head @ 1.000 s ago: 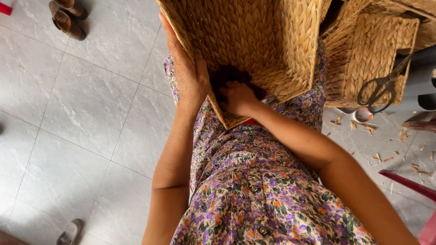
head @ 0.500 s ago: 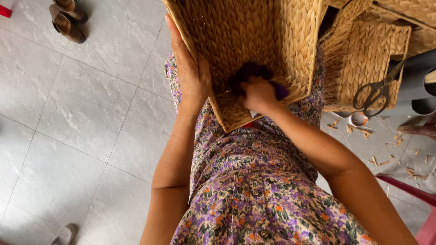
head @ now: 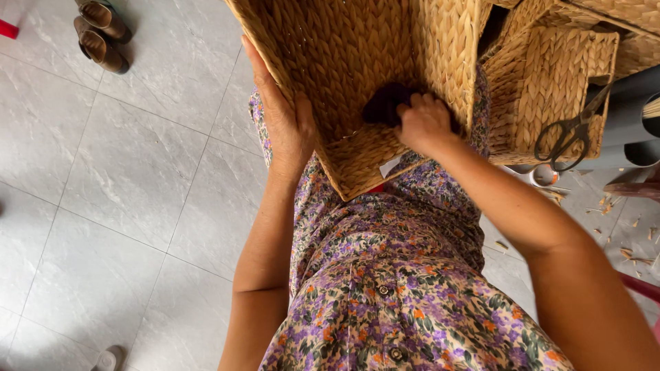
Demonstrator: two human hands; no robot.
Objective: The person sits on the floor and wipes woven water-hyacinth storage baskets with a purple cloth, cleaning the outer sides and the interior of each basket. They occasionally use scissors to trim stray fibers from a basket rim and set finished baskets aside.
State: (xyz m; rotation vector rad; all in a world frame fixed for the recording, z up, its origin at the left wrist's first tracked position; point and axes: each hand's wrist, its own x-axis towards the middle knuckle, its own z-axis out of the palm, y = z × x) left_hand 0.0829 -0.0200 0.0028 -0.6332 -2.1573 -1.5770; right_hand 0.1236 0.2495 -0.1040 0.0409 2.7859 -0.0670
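A large woven straw basket [head: 344,48] rests tilted against my lap, its inside facing me. My left hand [head: 282,117] lies flat against the basket's outer left wall, fingers stretched upward. My right hand [head: 423,124] is inside the basket, fingers closed on a dark purple cloth [head: 385,103] pressed against the weave near the right inner wall. A small white tag [head: 390,166] shows at the basket's lower edge.
More woven baskets [head: 550,82] are stacked at the right, with black scissors [head: 567,134] lying on one. Straw scraps [head: 625,233] litter the grey tiled floor. A pair of brown shoes [head: 100,34] stands at the top left. A sandal tip [head: 106,358] pokes in at the bottom.
My right hand with the dark cloth has moved up and to the right inside the basket. The left hand has stayed on the outer wall.
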